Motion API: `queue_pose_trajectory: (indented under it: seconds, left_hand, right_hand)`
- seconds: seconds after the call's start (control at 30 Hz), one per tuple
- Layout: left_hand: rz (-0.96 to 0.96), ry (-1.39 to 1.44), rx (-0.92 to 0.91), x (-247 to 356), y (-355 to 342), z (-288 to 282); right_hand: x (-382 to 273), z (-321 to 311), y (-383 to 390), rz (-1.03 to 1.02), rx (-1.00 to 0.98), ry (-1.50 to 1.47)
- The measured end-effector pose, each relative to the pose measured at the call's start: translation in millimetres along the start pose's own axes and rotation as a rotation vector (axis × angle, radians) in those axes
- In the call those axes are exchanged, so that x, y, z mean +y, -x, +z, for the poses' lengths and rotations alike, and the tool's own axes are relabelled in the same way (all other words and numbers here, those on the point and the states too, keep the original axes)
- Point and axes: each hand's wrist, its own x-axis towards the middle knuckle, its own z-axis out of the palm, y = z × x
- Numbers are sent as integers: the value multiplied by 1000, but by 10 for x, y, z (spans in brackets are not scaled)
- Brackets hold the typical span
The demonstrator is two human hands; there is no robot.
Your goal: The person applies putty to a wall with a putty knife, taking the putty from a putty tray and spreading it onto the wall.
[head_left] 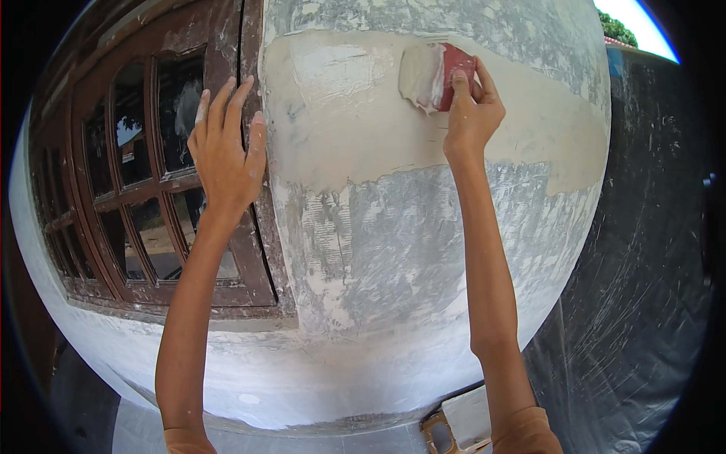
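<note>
One grey wall [393,250], crossed by one cream band [340,144], fills the background; one brown window [128,198] stands left, one black sheet [635,227] right. Of my two hands, the right hand [476,117] grips one red scraper [452,60], putty [420,72] covering its left part, at the band's upper middle; my left hand [227,155] is open, fingers spread, over the window's right edge.

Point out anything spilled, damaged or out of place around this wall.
The brown window frame is speckled with pale marks, odd because they stand out against its dark surface. The pale paste beside the red spreader in the right hand ends raggedly at the bottom, looking uneven. Nothing else clearly stands out.
</note>
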Motion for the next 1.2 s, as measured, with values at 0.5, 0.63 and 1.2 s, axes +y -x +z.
queue_pose_trajectory:
  seconds: [0.5,0.63,1.2]
  left_hand:
    - [-12,-12,1,2,-42,2]
    - [0,-50,-9,74,-43,52]
    - [-22,19,-1,114,-6,96]
  right_hand:
    - [-57,223,-97,-28,32,35]
    - [-120,515,70,-85,-152,24]
    - [-79,703,457,-89,-335,11]
